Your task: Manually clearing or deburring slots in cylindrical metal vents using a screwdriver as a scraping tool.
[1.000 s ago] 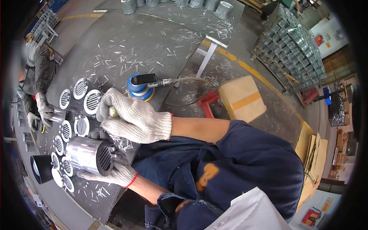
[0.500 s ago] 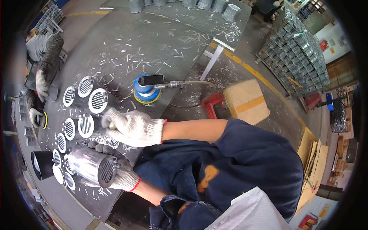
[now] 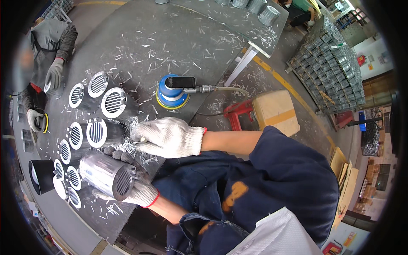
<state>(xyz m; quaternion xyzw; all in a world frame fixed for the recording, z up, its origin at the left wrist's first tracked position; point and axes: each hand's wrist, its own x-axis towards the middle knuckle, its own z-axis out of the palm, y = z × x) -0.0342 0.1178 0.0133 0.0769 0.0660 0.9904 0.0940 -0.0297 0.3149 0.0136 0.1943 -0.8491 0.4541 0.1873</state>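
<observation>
A shiny metal cylinder [image 3: 101, 173] with a slotted round end lies tilted in my left hand [image 3: 142, 192], which wears a white knitted glove. The fingers wrap round the cylinder, and dark grey fingertips show along its upper side. Just above it, my right hand [image 3: 170, 137], gloved the same way, is closed in a pinch. Something small and pale shows at its fingertips, too small to name. This hand is apart from the cylinder, over a heap of metal slivers [image 3: 126, 146]. Beside both hands stand several similar cylinders [image 3: 97, 133] with slotted ends up.
A blue disc sander [image 3: 172, 91] with an air hose rests on the dark table [image 3: 140, 25], among scattered slivers. A black cup [image 3: 41, 176] lies at the left. Across the table a co-worker's gloved hand [image 3: 36, 120] holds a disc tool. A carton [image 3: 276, 112] stands right.
My right hand has drawn slightly right, away from the cylinders. The left hand still grips the same cylinder. The whole view has shifted a little, and the co-worker's upper hand has moved.
</observation>
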